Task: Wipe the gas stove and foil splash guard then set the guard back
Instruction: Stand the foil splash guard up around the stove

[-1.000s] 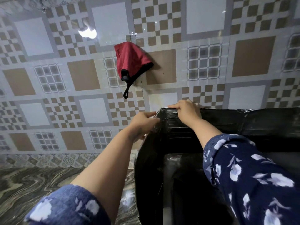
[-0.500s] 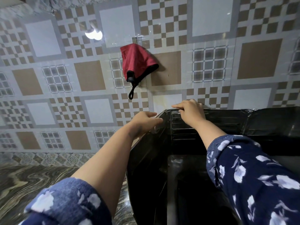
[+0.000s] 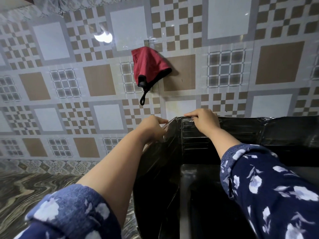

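While the splash guard [image 3: 224, 135] stands against the tiled wall [image 3: 224, 69], its top corner is gripped by the left hand [image 3: 151, 128] and right hand [image 3: 205, 119].

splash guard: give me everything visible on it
The splash guard looks like dark, glossy, creased sheet, folded at a corner into a left side panel and a back panel along the tiled wall. Ribbed lines show inside near the corner. It stands upright. The left hand grips the side panel's top; the right hand holds the back edge.
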`<state>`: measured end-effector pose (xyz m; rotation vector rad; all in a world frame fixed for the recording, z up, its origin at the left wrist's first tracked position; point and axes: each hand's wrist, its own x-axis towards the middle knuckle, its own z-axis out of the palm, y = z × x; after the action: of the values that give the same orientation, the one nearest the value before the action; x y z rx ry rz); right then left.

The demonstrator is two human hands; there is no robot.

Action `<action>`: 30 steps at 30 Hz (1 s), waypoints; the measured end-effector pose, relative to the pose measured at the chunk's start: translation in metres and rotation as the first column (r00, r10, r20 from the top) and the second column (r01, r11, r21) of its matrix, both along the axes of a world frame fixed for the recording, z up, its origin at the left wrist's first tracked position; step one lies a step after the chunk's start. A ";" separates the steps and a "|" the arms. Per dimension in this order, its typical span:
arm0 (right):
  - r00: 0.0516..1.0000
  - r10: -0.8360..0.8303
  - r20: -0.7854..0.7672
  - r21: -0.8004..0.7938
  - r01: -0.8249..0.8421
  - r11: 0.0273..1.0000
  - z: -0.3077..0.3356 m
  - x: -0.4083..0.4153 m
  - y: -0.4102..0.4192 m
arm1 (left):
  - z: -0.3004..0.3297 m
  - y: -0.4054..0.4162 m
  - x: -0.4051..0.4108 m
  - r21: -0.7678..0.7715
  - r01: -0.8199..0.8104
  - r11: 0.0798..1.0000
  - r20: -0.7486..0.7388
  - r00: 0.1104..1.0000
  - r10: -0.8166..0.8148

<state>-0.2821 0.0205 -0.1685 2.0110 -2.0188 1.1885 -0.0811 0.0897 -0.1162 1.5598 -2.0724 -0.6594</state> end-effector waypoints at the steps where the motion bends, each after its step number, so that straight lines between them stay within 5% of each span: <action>1: 1.000 0.010 0.001 0.003 -0.010 1.000 0.000 0.005 0.000 | 0.002 0.003 0.001 0.015 -0.004 1.000 -0.023 1.000 0.004; 17: 0.999 0.023 -0.038 0.060 -0.021 0.998 0.004 0.043 0.019 | -0.017 0.050 0.008 0.139 -0.022 0.990 -0.369 0.927 0.072; 30: 0.995 0.051 -0.089 0.045 -0.047 0.998 0.008 0.044 0.019 | -0.005 0.051 0.022 0.101 -0.061 0.993 -0.162 0.984 0.077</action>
<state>-0.2376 0.0395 -0.1607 2.1055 -1.9806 1.0502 -0.0590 0.1405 -0.1217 1.5647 -1.8810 -0.8438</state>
